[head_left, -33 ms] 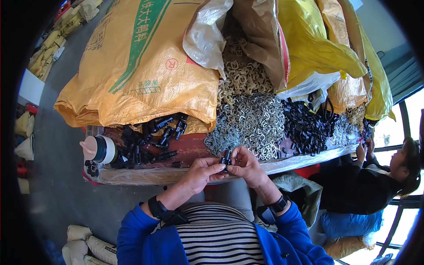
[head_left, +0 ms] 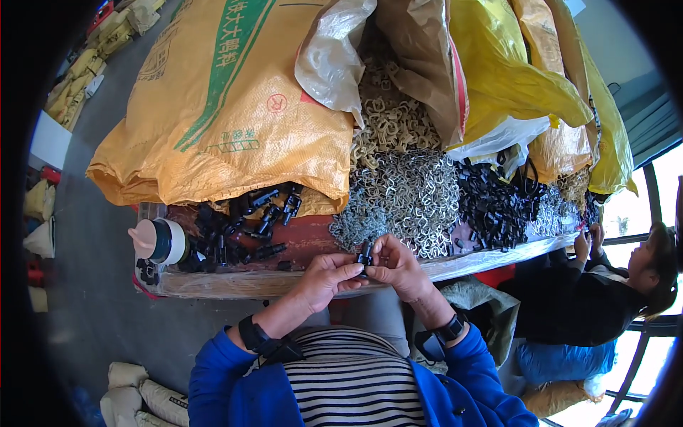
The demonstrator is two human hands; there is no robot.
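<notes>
Both of my hands meet at the table's front edge around a small black plastic fitting (head_left: pixel 366 256), cylindrical and held roughly upright. My left hand (head_left: pixel 324 280) pinches its lower left side between thumb and fingers. From the other side my right hand (head_left: pixel 400 269) grips it, with the thumb low and bent fingers near its top. The fingertips cover much of the part. Just beyond my fingers lies a heap of small grey metal pieces (head_left: pixel 358 222), beside a bigger heap of silvery metal hooks or clips (head_left: pixel 416 199). Similar-looking black fittings (head_left: pixel 267 219) lie to the left.
A pink-and-white lidded cup (head_left: pixel 158 240) stands at the table's left corner. Large orange (head_left: pixel 235 107) and yellow sacks (head_left: pixel 498 57) cover the back. Small black parts (head_left: pixel 498 203) are heaped on the right. Another person (head_left: pixel 605 292) sits at the right, hands at the table edge.
</notes>
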